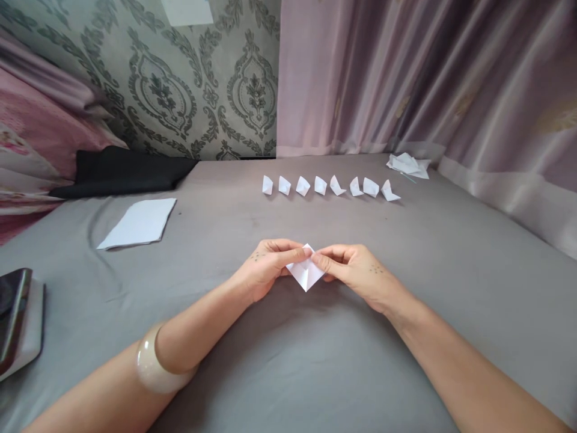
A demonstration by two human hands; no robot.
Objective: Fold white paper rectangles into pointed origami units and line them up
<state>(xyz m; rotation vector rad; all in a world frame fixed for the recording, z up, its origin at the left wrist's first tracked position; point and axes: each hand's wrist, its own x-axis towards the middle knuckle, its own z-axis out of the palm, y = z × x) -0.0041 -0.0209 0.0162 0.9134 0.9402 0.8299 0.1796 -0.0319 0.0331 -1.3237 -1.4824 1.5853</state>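
A small white folded paper (306,278), diamond-shaped with a crease down its lower half, is held over the grey cloth. My left hand (274,264) pinches its left side, the thumb lying across the front near the top corner. On the opposite edge, the thumb and fingers of my right hand (349,264) grip the same paper. Both thumb tips nearly meet just below the top corner. The fingers behind the paper are partly hidden. Beyond my hands stands a row of several small folded white paper pieces (320,186).
A stack of white paper sheets (139,224) lies to the left, with a black cloth (126,171) behind it. At the near left edge sits a dark, glossy object (13,319) on something white. Loose white papers (409,165) lie at the back right by the curtain (487,90).
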